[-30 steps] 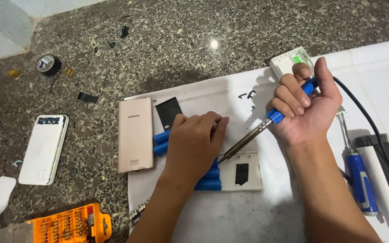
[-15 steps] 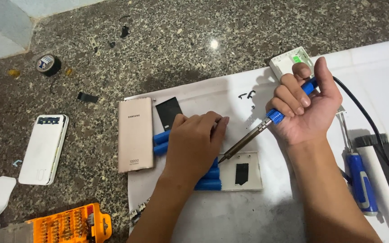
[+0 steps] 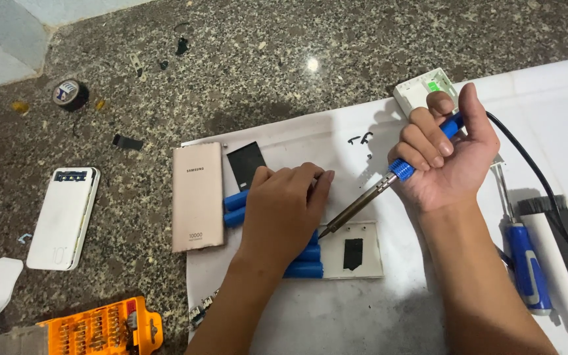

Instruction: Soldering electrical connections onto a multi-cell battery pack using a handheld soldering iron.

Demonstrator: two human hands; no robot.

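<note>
- Left hand [image 3: 283,207]: laid palm-down, fingers together, pressing on a row of blue cylindrical cells [image 3: 300,261]. The cells' ends show past the thumb side and below the fingertips; the middle of the row is hidden under the palm.
- Right hand [image 3: 443,158]: closed in a fist around the blue handle of a soldering iron [image 3: 381,189], thumb raised along the handle.
- The iron's metal shaft slants down from the right fist toward the left hand; its tip sits just beside the left fingertips, at the edge of the cells.
- A black cord [image 3: 540,187] leaves the handle behind the right thumb and runs off past the right wrist.
- A white casing panel [image 3: 363,250] with a black square lies just below the iron tip, touching the cells.
- A rose-gold power bank shell [image 3: 196,196] lies just beyond the left thumb.
- A blue-handled screwdriver [image 3: 527,263] lies beside the right forearm.
</note>
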